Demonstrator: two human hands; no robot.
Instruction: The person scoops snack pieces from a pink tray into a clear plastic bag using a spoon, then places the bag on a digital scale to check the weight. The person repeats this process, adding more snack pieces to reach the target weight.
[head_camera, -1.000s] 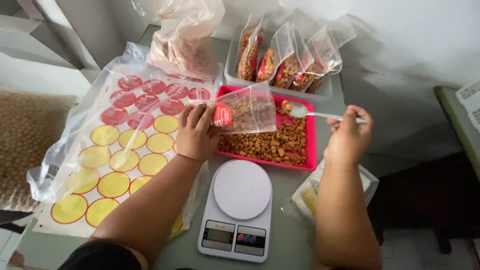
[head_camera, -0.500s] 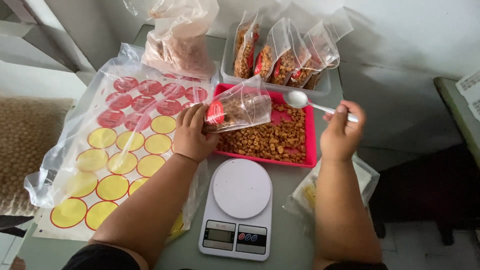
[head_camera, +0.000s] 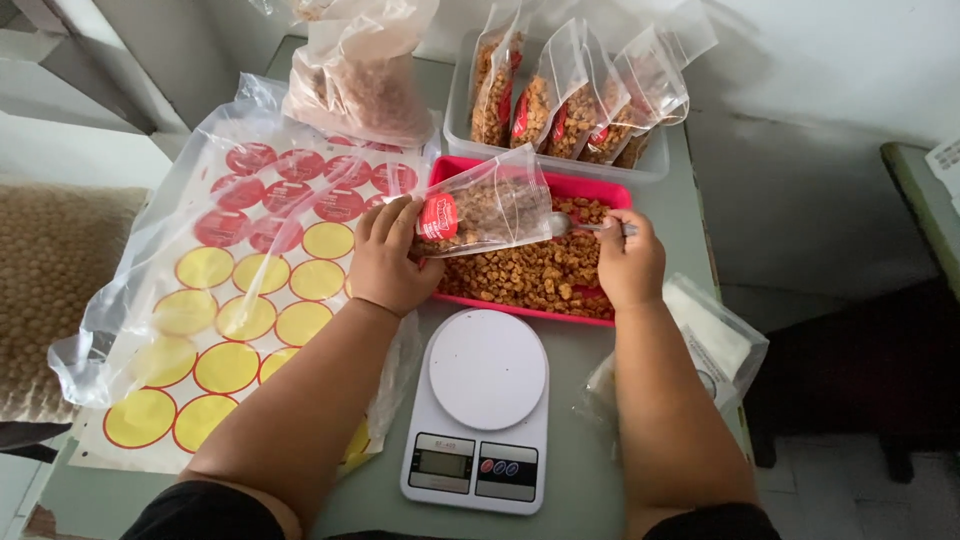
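Scale (head_camera: 487, 368) before tray (head_camera: 600, 190) — sticker sheet (head_camera: 230, 300) left, filled bags (head_camera: 570, 100) behind.

Left hand (head_camera: 392, 262) grips a clear plastic pouch with a round red sticker (head_camera: 480, 212), tilted over the pink rectangular tray of golden-brown snack pieces (head_camera: 540, 272). Right hand (head_camera: 628, 262) holds a metal spoon (head_camera: 575, 226), bowl at the pouch mouth. White round-topped digital kitchen scale (head_camera: 487, 405) on the desk (head_camera: 585, 470), at 6 o'clock from the tray.
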